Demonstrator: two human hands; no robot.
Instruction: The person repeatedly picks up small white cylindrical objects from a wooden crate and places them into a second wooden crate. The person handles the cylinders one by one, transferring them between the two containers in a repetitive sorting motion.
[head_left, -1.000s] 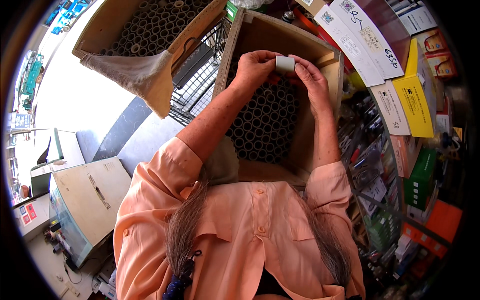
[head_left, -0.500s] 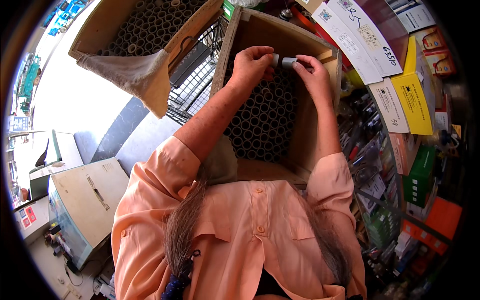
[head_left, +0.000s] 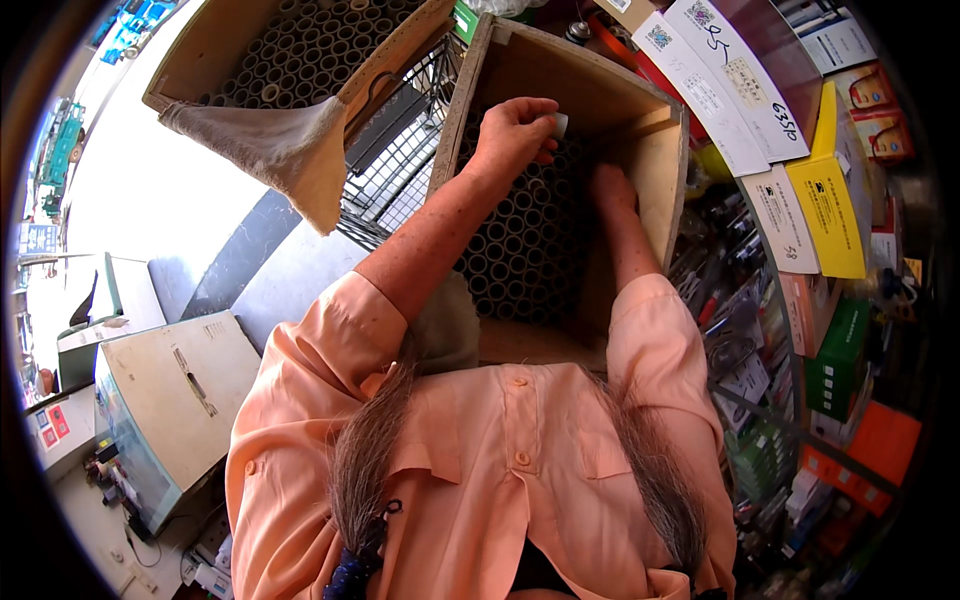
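Note:
Over a deep wooden box (head_left: 676, 200), my left hand (head_left: 513, 138) pinches a small whitish cylindrical piece (head_left: 560, 124) between thumb and fingers. Packed upright on the floor of this box are many round, open-ended brown tubes (head_left: 515, 250). My right hand (head_left: 612, 188) reaches down inside the box, close to its right wall and beside the tubes. Its fingers are in shadow and turned away, so whether they hold anything is hidden.
A second wooden box (head_left: 185, 72) of similar tubes stands at the upper left, with a grey cloth (head_left: 265, 150) over its corner. Between the boxes is a black wire basket (head_left: 385, 185). Cartons, including a yellow one (head_left: 833, 205) and a green one (head_left: 842, 360), crowd the right.
My right hand, which held a small grey cylindrical piece near my left hand, has dropped down into the box. My left hand stays almost in place with its whitish piece.

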